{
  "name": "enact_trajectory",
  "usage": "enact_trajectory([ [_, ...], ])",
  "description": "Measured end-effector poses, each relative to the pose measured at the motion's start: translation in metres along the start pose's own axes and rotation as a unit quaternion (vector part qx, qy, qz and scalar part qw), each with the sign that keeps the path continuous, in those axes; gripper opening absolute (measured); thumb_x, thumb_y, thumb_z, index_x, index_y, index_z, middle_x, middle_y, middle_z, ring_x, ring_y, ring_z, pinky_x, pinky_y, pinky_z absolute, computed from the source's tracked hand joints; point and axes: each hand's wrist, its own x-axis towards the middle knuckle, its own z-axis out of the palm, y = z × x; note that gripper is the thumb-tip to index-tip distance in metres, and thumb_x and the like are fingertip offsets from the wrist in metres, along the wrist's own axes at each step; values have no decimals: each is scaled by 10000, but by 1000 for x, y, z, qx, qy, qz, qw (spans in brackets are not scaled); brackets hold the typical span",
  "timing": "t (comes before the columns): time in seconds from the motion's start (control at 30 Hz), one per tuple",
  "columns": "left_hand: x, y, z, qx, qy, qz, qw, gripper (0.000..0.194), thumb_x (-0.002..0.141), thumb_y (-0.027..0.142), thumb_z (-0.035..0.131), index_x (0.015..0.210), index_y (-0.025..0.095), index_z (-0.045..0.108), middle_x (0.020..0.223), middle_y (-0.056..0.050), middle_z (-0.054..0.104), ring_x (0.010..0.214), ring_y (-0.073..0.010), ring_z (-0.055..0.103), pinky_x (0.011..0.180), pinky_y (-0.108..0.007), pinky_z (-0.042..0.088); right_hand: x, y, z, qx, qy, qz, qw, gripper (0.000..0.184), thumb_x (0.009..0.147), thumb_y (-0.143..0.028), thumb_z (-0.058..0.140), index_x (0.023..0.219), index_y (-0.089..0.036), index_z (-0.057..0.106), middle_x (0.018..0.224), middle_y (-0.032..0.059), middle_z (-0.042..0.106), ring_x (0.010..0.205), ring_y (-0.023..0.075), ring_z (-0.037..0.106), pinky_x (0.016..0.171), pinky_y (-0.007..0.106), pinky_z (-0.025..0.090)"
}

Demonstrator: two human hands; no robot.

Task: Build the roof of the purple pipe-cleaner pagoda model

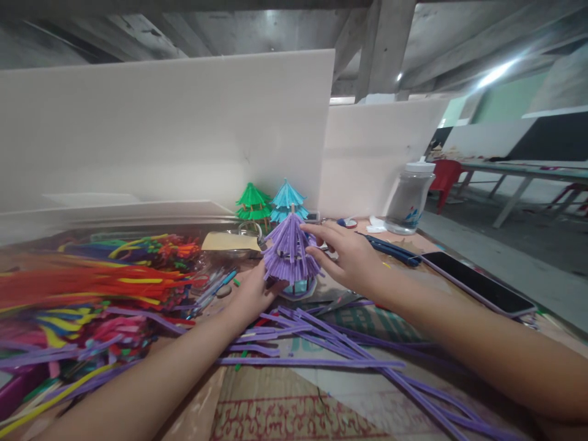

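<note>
A small two-tiered pavilion [292,251] made of purple pipe cleaners stands upright in front of me, with a pale base under its lower roof. My left hand [260,286] grips it low on the left side, its fingertips partly hidden behind the purple fringe. On the other side, my right hand [342,254] has its fingers apart and stretched toward the upper roof, the fingertips at or very near its right edge. Loose purple pipe cleaners [321,343] lie crossed on the table below both hands. Scissors [340,301] rest just behind them.
Behind stand a green pavilion [252,205] and a blue pavilion [288,199]. Bundles of coloured pipe cleaners [92,282] fill the left. To the right are a dark-handled tool [390,248], a phone [478,283] and a water bottle [410,199]. White boards [160,128] rise at the back.
</note>
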Motion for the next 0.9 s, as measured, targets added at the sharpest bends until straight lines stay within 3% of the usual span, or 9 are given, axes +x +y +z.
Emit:
enact_trajectory([
  [0.37, -1, -3, 1, 12, 5, 7, 1000, 462, 875, 330, 558, 1303, 166, 495, 1220, -139, 648, 1149, -284, 613, 1009, -444, 472, -1, 2, 3, 2, -18, -9, 1000, 394, 973, -360, 468, 1316, -191, 563, 983, 94, 666, 775, 186, 577, 740, 343, 447],
  [0.5, 0, -2, 1, 1, 3, 14, 1000, 478, 890, 368, 545, 1314, 154, 490, 1250, -162, 636, 1161, -300, 608, 1019, -466, 466, 0, 1, 3, 100, -37, 48, 993, 410, 954, -334, 508, 1347, -224, 548, 951, 59, 649, 741, 155, 543, 682, 305, 439],
  [0.63, 0, -1, 1, -5, 4, 14, 1000, 454, 884, 347, 546, 1301, 171, 509, 1255, -152, 641, 1174, -303, 606, 1003, -463, 481, 4, 0, 1, 225, -60, 111, 966, 381, 931, -289, 535, 1304, -220, 577, 834, 14, 588, 693, 131, 519, 632, 278, 430],
  [0.9, -1, -2, 0, 8, 1, 24, 1000, 449, 881, 332, 538, 1291, 153, 501, 1257, -173, 637, 1175, -315, 607, 995, -474, 486, 2, 5, 1, 236, -16, 85, 968, 371, 940, -267, 518, 1304, -197, 542, 742, -28, 505, 644, 108, 480, 595, 263, 390],
])
